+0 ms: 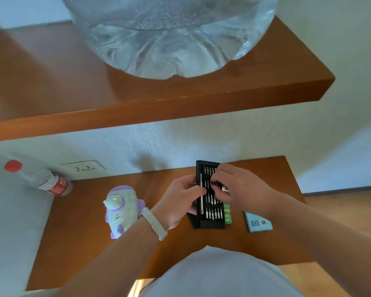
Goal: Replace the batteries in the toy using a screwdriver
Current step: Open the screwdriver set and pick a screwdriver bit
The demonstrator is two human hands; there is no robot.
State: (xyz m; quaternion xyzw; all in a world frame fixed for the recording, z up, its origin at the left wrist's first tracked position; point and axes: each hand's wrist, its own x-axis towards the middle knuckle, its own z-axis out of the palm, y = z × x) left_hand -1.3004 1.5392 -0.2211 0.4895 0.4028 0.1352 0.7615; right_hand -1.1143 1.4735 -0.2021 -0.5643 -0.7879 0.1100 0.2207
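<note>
Head view, left hand [178, 202]: I see it gripping the black screwdriver-bit case [211, 224].
Right hand [238, 185]: fingertips [215, 179] on the bits [214, 213]; grasp unclear.

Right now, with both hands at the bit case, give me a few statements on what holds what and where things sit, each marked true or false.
1. The left hand grips the black bit case. True.
2. The right hand holds the toy. False: its fingers are at the bits in the case, and the toy lies on the table.
3. Green batteries lie at the case's right edge. True.
4. The water jug stands on the table. False: it stands on the shelf above.
</note>
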